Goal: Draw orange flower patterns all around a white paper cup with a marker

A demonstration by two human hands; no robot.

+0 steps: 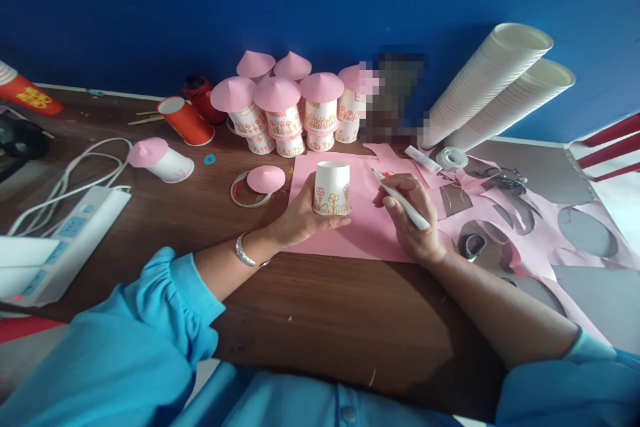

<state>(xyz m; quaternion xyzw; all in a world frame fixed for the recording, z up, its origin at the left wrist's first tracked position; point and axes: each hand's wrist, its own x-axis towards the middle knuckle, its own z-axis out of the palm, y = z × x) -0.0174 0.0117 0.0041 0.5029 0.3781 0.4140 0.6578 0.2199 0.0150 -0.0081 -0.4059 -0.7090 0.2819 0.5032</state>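
My left hand (303, 217) grips a white paper cup (333, 180) with red and yellow flowers and grass drawn along its lower part. The cup is upright, mouth up, over a pink paper sheet (360, 237). To its right, my right hand (413, 217) is closed round a white marker (407, 203) with an orange-brown end. The marker's tip points up and left, apart from the cup. Just left of the sheet, a pink paper cone (267, 179) rests on a roll of tape (240, 192).
Several decorated cup towers with pink cone roofs (277, 95) stand at the back wall. Two tall cup stacks (493, 83) lean at right, near pink paper scraps (535, 240) and scissors (507, 178). Left are a red cup (186, 121), a pink-topped cup (173, 165) and a power strip (75, 240).
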